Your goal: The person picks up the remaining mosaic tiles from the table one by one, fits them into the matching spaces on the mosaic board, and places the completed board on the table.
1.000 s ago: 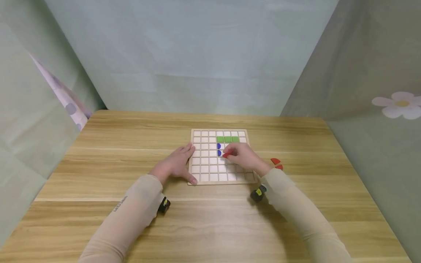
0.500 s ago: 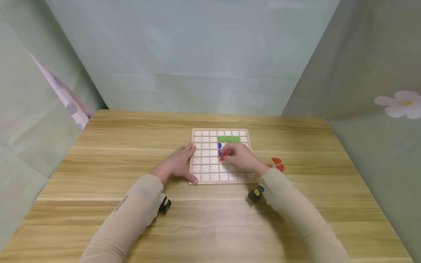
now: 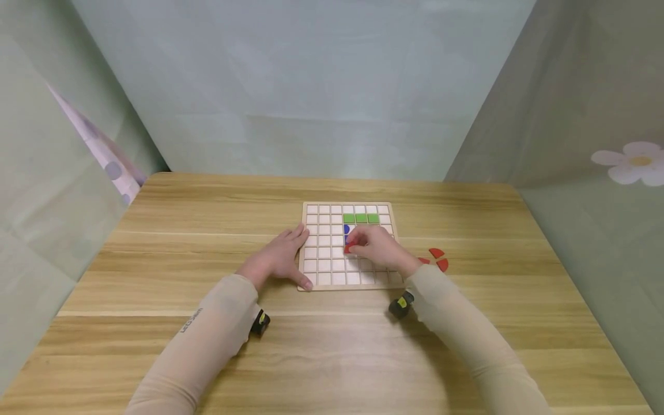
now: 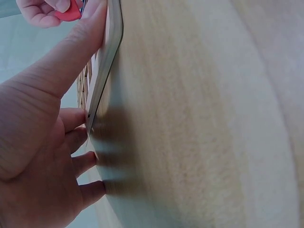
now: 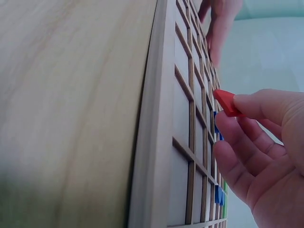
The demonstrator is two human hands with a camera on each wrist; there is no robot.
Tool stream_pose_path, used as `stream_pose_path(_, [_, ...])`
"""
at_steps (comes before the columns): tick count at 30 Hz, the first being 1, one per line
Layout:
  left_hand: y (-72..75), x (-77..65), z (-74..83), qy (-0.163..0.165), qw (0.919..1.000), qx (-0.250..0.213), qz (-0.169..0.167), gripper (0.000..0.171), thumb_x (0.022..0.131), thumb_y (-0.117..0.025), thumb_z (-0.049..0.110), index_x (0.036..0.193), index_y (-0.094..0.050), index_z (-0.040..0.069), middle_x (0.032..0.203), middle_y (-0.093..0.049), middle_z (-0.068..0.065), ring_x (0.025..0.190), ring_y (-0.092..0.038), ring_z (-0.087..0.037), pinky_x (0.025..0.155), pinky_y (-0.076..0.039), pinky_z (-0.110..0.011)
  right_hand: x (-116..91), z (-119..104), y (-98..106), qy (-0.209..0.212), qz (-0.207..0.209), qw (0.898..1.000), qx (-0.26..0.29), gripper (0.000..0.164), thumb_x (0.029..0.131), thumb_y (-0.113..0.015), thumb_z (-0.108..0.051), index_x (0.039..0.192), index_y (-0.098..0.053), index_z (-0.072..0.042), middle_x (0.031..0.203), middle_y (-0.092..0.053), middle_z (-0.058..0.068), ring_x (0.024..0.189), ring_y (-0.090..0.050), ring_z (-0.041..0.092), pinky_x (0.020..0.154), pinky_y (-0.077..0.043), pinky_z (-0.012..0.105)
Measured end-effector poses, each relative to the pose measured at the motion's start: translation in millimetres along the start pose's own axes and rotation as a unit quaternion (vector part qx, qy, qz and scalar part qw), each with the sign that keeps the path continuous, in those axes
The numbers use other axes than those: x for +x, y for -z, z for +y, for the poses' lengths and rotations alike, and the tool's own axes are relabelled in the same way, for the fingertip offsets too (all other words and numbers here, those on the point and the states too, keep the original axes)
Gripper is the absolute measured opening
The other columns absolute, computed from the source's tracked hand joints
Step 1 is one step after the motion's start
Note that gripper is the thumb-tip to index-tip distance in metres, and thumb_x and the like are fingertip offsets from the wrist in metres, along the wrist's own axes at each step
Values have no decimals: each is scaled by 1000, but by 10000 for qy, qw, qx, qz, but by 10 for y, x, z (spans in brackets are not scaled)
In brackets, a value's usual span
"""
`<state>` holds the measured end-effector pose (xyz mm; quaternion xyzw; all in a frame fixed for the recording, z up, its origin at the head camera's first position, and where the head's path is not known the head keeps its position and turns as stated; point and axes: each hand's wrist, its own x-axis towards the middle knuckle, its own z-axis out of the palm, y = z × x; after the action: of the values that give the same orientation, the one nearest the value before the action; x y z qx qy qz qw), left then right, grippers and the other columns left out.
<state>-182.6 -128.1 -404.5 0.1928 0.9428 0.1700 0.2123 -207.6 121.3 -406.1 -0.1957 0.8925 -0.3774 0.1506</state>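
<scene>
A pale wooden grid board [image 3: 324,265] lies on the table. My left hand [image 3: 280,253] spreads along its left edge, the thumb resting on the near left corner. In the left wrist view the fingers [image 4: 85,164] reach down beside the board's rim. Between thumb and fingers, my right hand [image 3: 381,245] pinches a red quarter-circle tile [image 5: 228,102] over the middle of the board. Three green square tiles [image 3: 361,218] sit in a row near the far side. Below them are blue rounded tiles [image 3: 346,229], partly hidden by the right hand.
Right of the board, several red quarter-circle tiles [image 3: 437,253] lie on the wooden table [image 3: 332,351], one partly covered by the right sleeve [image 3: 456,311]. Light curtains [image 3: 311,104] hang behind the table and at both sides.
My right hand has shifted slightly left with the red tile, which has turned and now sits just below the blue tiles. The left hand stays at the board's edge.
</scene>
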Motion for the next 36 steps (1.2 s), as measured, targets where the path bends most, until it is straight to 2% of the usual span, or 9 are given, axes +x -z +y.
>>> stream_pose_path(6, [-8, 3, -11, 58, 10000, -24, -54, 134, 54, -82, 59, 152, -8, 6, 159, 4, -12, 145, -3, -40, 117, -12, -52, 25, -6, -31, 180, 4, 9998, -92, 7, 87, -66, -11, 93, -68, -12, 90, -66, -1, 86, -59, 15, 82, -51, 30])
stream_pose_path(15, [-12, 2, -1, 55, 10000, -49, -62, 133, 55, -82, 59, 152, -9, 6, 159, 3, -12, 145, -4, -40, 117, -12, -52, 57, -45, -78, 115, 10, 9998, -148, 6, 88, -65, -12, 93, -68, -13, 91, -68, -2, 90, -59, 14, 88, -50, 32])
stream_pose_path(25, [-10, -2, 3, 75, 9999, -50, -65, 133, 55, -82, 59, 152, -9, 6, 159, 3, -12, 145, -4, -40, 117, -12, -52, 79, -67, -128, 25, 4, 9999, -162, 5, 87, -66, -14, 92, -68, -14, 89, -68, -4, 80, -59, 11, 76, -49, 26])
stream_pose_path(36, [1, -17, 15, 95, 9999, -90, -62, 132, 55, -83, 58, 152, -10, 6, 159, 2, -12, 145, -4, -41, 117, -12, -53, 86, -72, -169, -54, -1, 9995, -312, 6, 88, -65, -14, 93, -69, -14, 89, -69, -3, 73, -59, 10, 64, -49, 24])
